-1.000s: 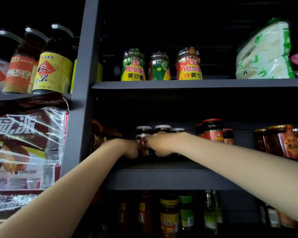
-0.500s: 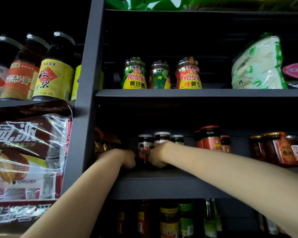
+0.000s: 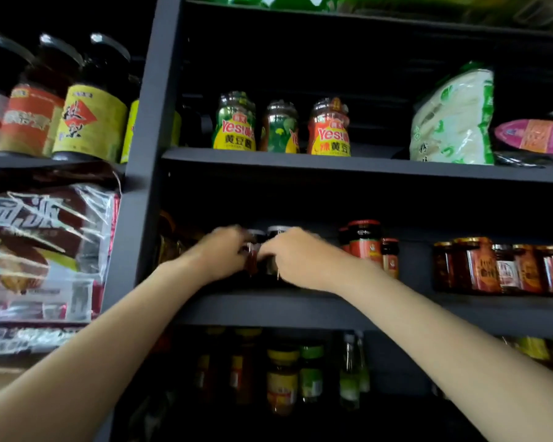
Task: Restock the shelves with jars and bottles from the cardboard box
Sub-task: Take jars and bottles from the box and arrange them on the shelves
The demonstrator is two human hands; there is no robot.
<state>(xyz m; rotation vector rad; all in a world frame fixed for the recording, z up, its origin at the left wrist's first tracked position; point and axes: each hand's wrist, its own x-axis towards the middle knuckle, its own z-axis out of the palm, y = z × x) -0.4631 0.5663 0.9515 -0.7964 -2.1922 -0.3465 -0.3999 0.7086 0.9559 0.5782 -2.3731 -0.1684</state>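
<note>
Head view, centre of frame: the left hand and the right hand met on the middle shelf, both curled around small dark jars with pale lids — the picture was blurred, so which jar each gripped was unclear.
Cardboard box: not in view.
Handling: the jars looked like glass — rigid, smooth, breakable, probably fairly heavy for their size; best held round the body below the lid, set down upright.
Neighbours: red-lidded jars stood just to the right of the hands.
Writing, upper shelf: squat jars read "Yes!" over Chinese characters.
Writing, upper left of frame: big dark bottles carried yellow and orange Chinese labels, not legible.
</note>
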